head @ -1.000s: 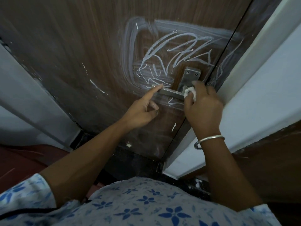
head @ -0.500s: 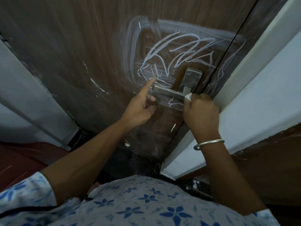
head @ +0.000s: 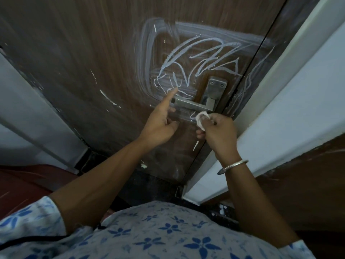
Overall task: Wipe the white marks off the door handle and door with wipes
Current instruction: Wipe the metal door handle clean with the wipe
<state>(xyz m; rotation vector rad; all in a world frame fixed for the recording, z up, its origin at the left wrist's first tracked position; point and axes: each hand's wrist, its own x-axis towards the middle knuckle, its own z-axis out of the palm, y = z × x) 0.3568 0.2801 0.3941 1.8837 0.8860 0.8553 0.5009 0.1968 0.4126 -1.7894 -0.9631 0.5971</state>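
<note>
White crumpled wipe is pinched in the fingers of the right hand, now lowered from the grey metal lever handle to just below it. Left hand points one finger at the brown wooden door, where scribbled white marks remain.

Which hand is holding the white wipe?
The right hand, the one wearing the silver bangle, pinches the wipe just below the door handle. The left hand holds nothing and points one finger at the door.

Dim light. White-painted wall right, grey wall left, dark floor between, red-brown patch lower left.
</note>
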